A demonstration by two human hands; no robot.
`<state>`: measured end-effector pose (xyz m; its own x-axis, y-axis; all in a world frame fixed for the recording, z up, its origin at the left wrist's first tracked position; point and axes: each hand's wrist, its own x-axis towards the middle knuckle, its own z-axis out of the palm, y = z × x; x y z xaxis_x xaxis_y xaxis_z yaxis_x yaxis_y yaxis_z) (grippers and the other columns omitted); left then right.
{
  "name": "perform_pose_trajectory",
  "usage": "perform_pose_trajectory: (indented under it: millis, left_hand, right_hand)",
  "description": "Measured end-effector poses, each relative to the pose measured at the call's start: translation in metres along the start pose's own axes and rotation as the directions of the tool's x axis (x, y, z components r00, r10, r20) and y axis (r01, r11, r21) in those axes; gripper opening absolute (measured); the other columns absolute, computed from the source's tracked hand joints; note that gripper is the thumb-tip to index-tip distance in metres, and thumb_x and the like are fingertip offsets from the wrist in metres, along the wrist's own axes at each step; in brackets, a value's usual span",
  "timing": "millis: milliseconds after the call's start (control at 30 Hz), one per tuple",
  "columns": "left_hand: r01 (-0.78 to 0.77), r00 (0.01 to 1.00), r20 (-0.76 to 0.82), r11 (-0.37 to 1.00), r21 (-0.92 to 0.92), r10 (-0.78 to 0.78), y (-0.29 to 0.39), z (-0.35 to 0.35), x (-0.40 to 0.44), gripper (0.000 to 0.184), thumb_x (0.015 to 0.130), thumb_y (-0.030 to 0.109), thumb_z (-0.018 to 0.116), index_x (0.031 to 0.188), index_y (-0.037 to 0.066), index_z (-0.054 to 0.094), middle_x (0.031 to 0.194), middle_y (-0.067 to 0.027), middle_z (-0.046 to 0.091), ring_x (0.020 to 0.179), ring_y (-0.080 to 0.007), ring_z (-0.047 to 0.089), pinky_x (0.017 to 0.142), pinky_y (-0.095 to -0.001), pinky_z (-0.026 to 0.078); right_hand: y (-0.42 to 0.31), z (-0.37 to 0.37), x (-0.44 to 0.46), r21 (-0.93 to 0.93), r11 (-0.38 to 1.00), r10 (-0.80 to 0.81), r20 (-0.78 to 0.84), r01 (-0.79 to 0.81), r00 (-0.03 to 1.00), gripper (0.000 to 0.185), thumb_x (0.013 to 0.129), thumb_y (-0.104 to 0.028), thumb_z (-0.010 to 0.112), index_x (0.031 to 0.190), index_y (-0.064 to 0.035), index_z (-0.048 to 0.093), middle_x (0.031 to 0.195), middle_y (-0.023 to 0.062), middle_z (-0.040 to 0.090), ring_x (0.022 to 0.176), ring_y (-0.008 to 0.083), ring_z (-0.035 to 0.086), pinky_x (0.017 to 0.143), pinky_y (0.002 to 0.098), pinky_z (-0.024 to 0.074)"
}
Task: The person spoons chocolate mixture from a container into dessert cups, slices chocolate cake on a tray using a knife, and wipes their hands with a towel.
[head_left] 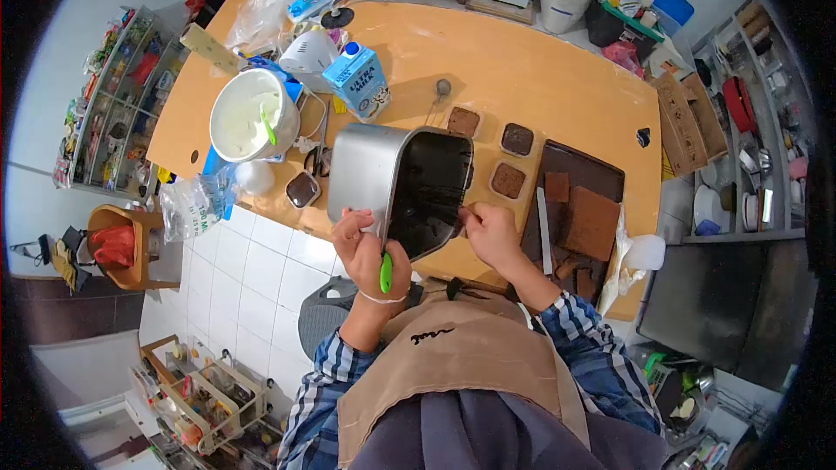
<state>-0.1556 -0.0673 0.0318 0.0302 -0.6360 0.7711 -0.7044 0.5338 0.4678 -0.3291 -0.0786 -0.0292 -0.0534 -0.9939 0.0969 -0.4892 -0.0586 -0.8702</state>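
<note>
A deep steel food pan (pixel 361 165) is tipped on its side at the table's near edge, its inside coated with dark, glossy chocolate (pixel 427 187). My left hand (pixel 374 257) is closed around a tool with a green handle (pixel 386 272), at the pan's near left rim; the tool's working end is hidden. With thumb and fingers, my right hand (pixel 492 239) grips the pan's right rim. Left of the pan sits a small tub of dark chocolate (pixel 303 190). Small square tubs with brown cake (pixel 508 180) stand to its right.
A dark tray (pixel 596 164) holds a brown cake slab (pixel 590 222), cut pieces and a long knife (pixel 544 231). At left are a white bowl (pixel 228 117) of cream with a green spatula, a milk carton (pixel 359 83), a hand mixer (pixel 309 57) and plastic cups (pixel 192 206).
</note>
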Motion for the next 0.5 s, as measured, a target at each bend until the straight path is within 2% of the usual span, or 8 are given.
perform_pose_trajectory:
  millis: [67,133,233,400,500]
  left_hand:
    - [-0.020,1.000,0.004,1.000,-0.002,0.020,0.001,0.003,0.000,0.015,0.050,-0.013,0.041,0.060,-0.003,0.036,0.092,-0.0210,0.045,0.086,-0.0334,0.048,0.085,-0.0472,0.040]
    - [-0.029,1.000,0.007,1.000,-0.005,0.029,0.001,0.005,0.002,0.015,0.050,-0.013,0.041,0.060,-0.003,0.036,0.092,-0.0210,0.045,0.086,-0.0337,0.048,0.085,-0.0471,0.040]
    - [-0.018,1.000,-0.001,1.000,-0.008,0.018,0.001,0.007,0.005,0.014,0.051,-0.013,0.040,0.060,-0.003,0.037,0.092,-0.0213,0.045,0.086,-0.0342,0.048,0.085,-0.0463,0.040]
    - [0.092,0.995,-0.029,0.995,0.026,-0.091,0.000,0.013,0.013,0.012,0.054,-0.011,0.043,0.059,-0.003,0.036,0.090,-0.0216,0.044,0.086,-0.0331,0.047,0.081,-0.0469,0.041]
    - [0.135,0.991,-0.031,0.990,0.040,-0.134,-0.008,0.019,0.016,0.010,0.055,-0.010,0.043,0.059,-0.004,0.036,0.090,-0.0235,0.044,0.084,-0.0335,0.046,0.076,-0.0427,0.040]
  right_hand:
    - [0.007,0.003,-0.004,0.164,0.950,0.255,0.079,-0.265,0.964,0.018,0.079,-0.011,0.057,0.066,0.0013,0.056,0.050,0.0109,0.052,0.042,0.0207,0.051,0.040,0.0320,0.0387]
    - [0.011,0.005,-0.004,0.359,0.782,0.456,0.227,-0.509,0.861,0.021,0.081,-0.012,0.057,0.064,0.0011,0.056,0.047,0.0071,0.050,0.038,0.0158,0.047,0.036,0.0298,0.0351]
    - [0.010,0.003,-0.003,0.540,0.550,0.554,0.334,-0.637,0.762,0.016,0.081,-0.008,0.057,0.069,0.0019,0.058,0.048,0.0019,0.045,0.036,0.0098,0.038,0.032,0.0234,0.0275]
    - [0.011,-0.006,0.004,0.637,0.522,0.516,0.295,-0.568,0.805,0.015,0.081,-0.007,0.056,0.068,0.0003,0.056,0.049,0.0019,0.045,0.034,0.0089,0.037,0.032,0.0229,0.0274]
    - [0.008,-0.016,0.013,0.649,0.542,0.496,0.267,-0.535,0.826,0.020,0.080,-0.009,0.057,0.062,-0.0011,0.055,0.048,0.0022,0.047,0.034,0.0091,0.039,0.031,0.0233,0.0278]
